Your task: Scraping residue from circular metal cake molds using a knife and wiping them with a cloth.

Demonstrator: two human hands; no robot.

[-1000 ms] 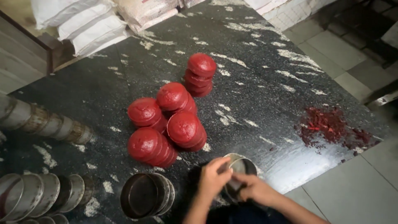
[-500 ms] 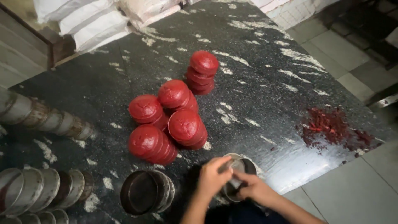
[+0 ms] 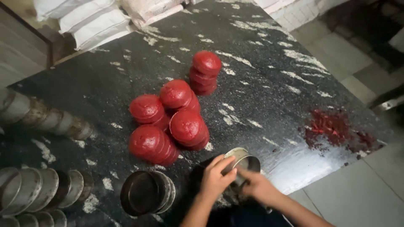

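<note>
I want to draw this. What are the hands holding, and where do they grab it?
Both hands hold one round metal tin: left hand on its rim, right hand at its lower side.

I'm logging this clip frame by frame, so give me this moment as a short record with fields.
surface: dark speckled stone slab
left hand: gripping the rim of a round metal mould
right hand: on the same mould
red discs: stacked in leaning piles mid-slab
empty moulds: beside the left hand, more rows at left
red residue: at the right edge
</note>
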